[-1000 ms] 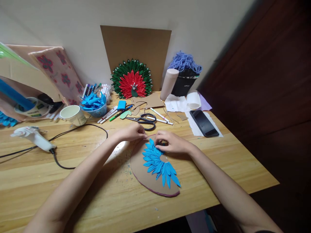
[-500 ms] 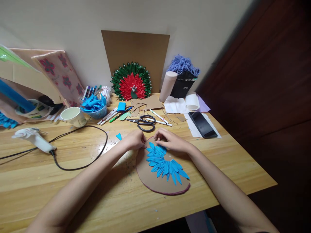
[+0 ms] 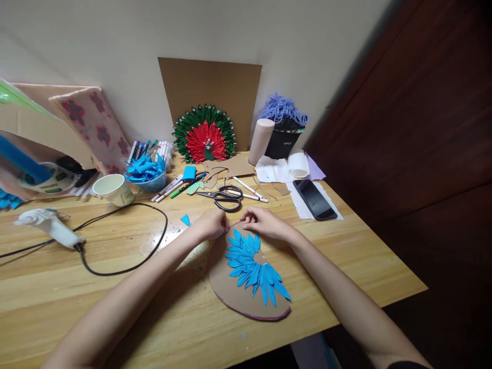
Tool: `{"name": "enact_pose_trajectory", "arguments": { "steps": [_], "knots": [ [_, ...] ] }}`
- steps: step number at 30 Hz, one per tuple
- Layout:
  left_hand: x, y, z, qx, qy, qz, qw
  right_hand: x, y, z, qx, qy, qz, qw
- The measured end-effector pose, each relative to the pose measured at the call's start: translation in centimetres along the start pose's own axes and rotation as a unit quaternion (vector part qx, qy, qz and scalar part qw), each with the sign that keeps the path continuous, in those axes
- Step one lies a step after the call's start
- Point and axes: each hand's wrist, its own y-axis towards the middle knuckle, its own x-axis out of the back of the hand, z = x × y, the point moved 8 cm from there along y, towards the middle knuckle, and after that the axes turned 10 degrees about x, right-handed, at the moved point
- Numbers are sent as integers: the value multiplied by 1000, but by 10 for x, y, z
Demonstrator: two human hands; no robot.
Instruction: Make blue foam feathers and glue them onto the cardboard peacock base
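A rounded cardboard piece [image 3: 226, 277] lies on the table with purple edging along its rim. Blue petal-shaped pieces [image 3: 249, 266] fan out in layers around a bare patch on it. At the upper left rim, my left hand [image 3: 215, 224] is closed, its fingertips pinching the edge. My right hand [image 3: 267, 224] is beside it at the top rim, fingers curled and pressed together on the edge, just above the petals. Whether the fingertips also grip the purple edging is hidden. Black-handled scissors [image 3: 229, 199] lie just beyond both hands.
A white glue gun [image 3: 49, 225] with a looping black cord lies left, near a paper cup [image 3: 114, 189] and a tub of blue pieces [image 3: 148, 182]. Markers and scraps lie behind the scissors. A red-and-green peacock craft [image 3: 207, 138] stands at the back; a phone [image 3: 314, 200] rests right.
The camera view has shifted slightly. My right hand's fingers have moved from over the upper petals to the top rim, uncovering those petals. My left hand stays at the rim.
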Motion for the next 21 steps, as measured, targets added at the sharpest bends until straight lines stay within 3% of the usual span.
{"name": "enact_pose_trajectory", "arguments": {
  "steps": [10,18,20,21],
  "knots": [
    [5,7,5,-1,-5,-61,998,5,-3,3,9,-75,10,997],
    [83,-8,40,85,18,-189,978,6,-4,3,-23,-126,45,991],
    [81,-17,38,85,54,-162,982,8,-5,3,-32,-138,48,989],
    [71,-22,33,66,69,-121,988,9,-5,3,-36,-144,49,988]
  ]
}}
